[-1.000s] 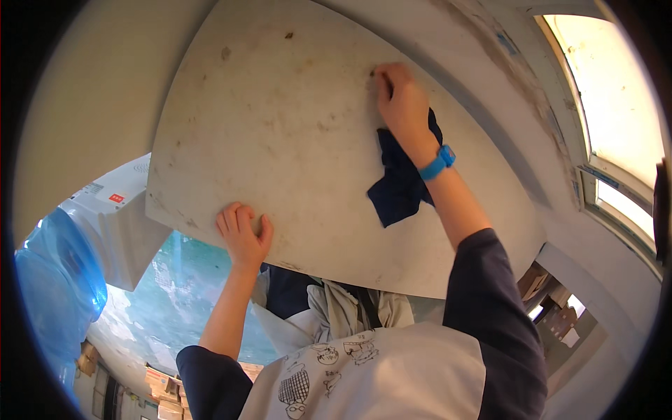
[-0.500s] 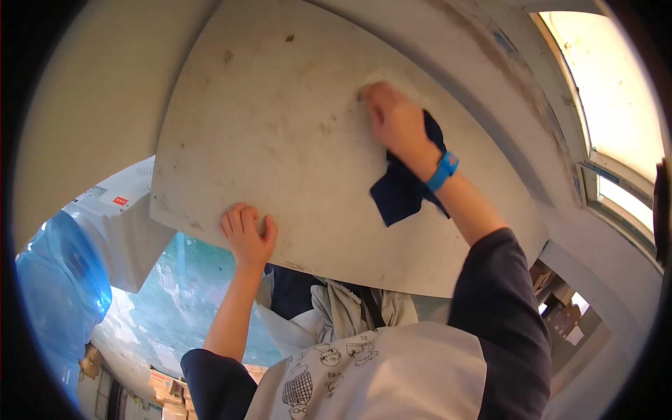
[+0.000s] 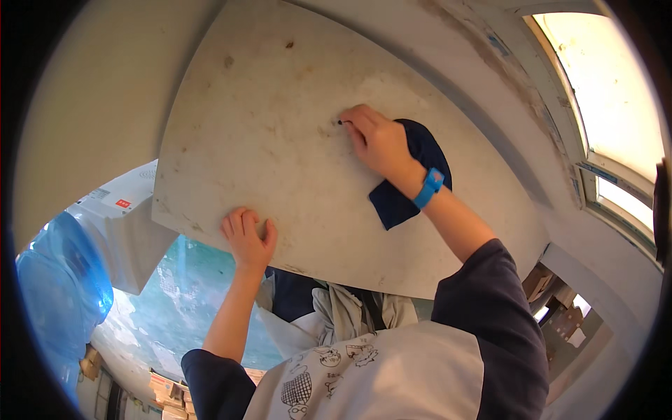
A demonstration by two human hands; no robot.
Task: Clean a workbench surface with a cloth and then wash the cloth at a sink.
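A pale, stained tabletop (image 3: 259, 147) lies before me. My left hand (image 3: 248, 238) rests at its near edge, the fingers slightly bent and apart, holding nothing. Over the table's middle, my right hand (image 3: 374, 136) is closed in a pinch, and a tiny dark tip (image 3: 341, 122) shows at its fingertips. What that tip belongs to is too small to make out. A dark navy piece of cloth (image 3: 428, 148) with a curved outer edge lies flat under my right wrist, which partly covers it. A blue band (image 3: 430, 187) circles that wrist.
Left of the table stand a white box-shaped appliance (image 3: 126, 231) and large blue clear plastic bottles (image 3: 59, 280). A wall with a bright window (image 3: 595, 77) runs along the right. Cardboard boxes (image 3: 168, 392) sit on the floor at lower left.
My right hand has moved left and slightly nearer, off part of the navy cloth, so more of its curved edge shows. My left hand has stayed in place.
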